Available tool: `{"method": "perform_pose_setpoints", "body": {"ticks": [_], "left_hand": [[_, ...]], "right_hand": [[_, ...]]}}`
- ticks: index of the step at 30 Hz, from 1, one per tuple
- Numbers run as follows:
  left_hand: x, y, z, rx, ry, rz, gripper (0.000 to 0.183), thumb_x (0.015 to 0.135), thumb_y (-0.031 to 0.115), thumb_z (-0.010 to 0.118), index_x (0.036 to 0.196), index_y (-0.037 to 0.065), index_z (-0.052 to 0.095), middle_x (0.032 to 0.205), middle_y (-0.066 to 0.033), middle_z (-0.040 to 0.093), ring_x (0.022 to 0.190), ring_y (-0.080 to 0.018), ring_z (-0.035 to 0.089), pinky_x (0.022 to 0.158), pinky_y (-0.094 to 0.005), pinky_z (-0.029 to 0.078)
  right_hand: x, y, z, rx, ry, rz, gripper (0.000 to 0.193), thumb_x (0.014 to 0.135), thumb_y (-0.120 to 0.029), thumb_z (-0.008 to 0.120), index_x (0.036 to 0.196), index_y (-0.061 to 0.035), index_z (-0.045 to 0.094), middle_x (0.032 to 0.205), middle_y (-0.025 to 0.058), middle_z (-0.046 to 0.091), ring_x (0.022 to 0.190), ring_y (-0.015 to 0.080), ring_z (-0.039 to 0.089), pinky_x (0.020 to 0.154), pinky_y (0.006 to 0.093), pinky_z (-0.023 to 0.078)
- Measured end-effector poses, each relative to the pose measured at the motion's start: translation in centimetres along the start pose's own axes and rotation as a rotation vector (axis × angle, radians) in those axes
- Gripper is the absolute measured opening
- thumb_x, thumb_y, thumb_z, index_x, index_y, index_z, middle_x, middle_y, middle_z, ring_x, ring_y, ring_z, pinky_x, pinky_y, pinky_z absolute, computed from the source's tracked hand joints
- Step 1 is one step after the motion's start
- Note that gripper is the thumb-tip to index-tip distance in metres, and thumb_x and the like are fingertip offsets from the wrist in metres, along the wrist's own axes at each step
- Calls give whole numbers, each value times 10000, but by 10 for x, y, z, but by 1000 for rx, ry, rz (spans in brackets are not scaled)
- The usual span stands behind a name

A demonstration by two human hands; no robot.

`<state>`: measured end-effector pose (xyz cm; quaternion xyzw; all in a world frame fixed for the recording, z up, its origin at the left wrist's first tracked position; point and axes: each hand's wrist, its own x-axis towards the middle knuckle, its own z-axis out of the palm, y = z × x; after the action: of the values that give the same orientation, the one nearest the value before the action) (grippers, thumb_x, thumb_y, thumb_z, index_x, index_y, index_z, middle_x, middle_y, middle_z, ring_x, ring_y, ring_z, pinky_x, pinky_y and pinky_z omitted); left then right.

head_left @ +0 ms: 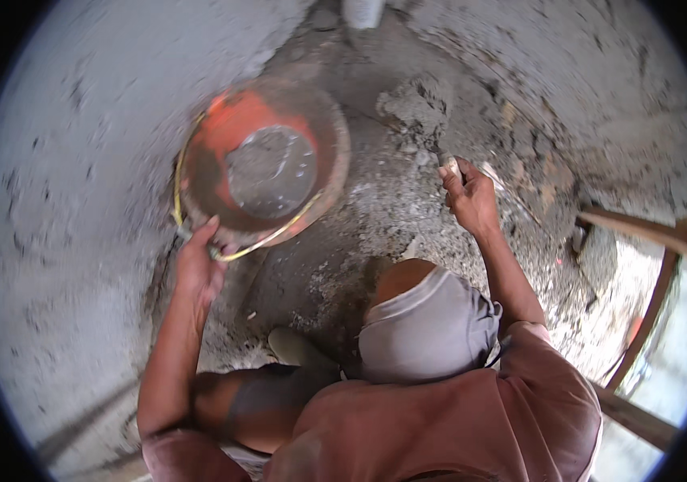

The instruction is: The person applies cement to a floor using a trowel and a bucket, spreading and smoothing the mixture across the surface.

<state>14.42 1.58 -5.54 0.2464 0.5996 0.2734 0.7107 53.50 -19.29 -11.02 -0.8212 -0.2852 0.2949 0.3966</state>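
An orange bucket (235,116), smeared with grey, leans with its mouth toward me on the left. Wet grey mortar (271,173) lies in its bottom, and a yellow handle (267,238) hangs along the near rim. My left hand (201,261) is closed on the bucket's near-left rim, thumb on top. To the right, my right hand (473,197) grips the pale handle of a trowel (451,167). A lump of grey mortar (417,108) sits at the trowel's far end and hides the blade. I cannot tell whether that lump rests on the blade or the ground.
Rough grey plastered walls (78,185) rise on the left and right, meeting at the far corner. A white container (363,11) stands there. Rubble (540,161) lines the right wall's foot. Wooden beams (640,229) frame an opening at the right.
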Motion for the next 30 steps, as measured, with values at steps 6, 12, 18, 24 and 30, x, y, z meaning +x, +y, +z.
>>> {"method": "perform_pose_setpoints", "body": {"ticks": [6, 12, 18, 24, 30], "left_hand": [[2, -7, -15, -42, 3, -21, 230, 904, 168, 690, 1087, 100, 568, 961, -12, 524, 809, -143, 526, 699, -308, 549], [7, -4, -15, -48, 1, -50, 255, 889, 142, 698, 1113, 113, 580, 972, -17, 547, 844, -138, 528, 699, -294, 537], [19, -3, -20, -1, -12, -47, 214, 888, 164, 704, 1068, 107, 604, 872, 10, 542, 787, -122, 527, 727, -276, 488], [20, -13, -22, 17, 64, 28, 165, 901, 181, 703, 999, 89, 607, 811, 28, 537, 735, -72, 522, 668, -253, 511], [21, -15, -18, 34, 76, 40, 168, 898, 189, 709, 988, 80, 616, 845, 17, 558, 760, -73, 536, 670, -251, 527]], "right_hand": [[1, -113, 23, -365, -273, -299, 374, 919, -295, 658, 1142, 6, 658, 788, 237, 689, 697, 326, 692, 703, 415, 536], [18, 8, -59, -602, 11, -99, 345, 954, -317, 602, 1067, 4, 657, 712, 188, 657, 565, 241, 636, 527, 383, 489], [-74, 209, -153, 62, 532, 679, 336, 966, -328, 613, 900, 2, 612, 666, 68, 567, 493, 196, 522, 451, 373, 426], [-86, 257, -190, -1227, 10, 469, 352, 739, -193, 711, 1038, -21, 639, 884, 192, 697, 883, 344, 688, 756, 424, 550], [-9, 276, -245, -1180, 169, 485, 265, 719, -154, 697, 937, -4, 693, 984, 242, 697, 986, 370, 682, 847, 433, 554]]}}
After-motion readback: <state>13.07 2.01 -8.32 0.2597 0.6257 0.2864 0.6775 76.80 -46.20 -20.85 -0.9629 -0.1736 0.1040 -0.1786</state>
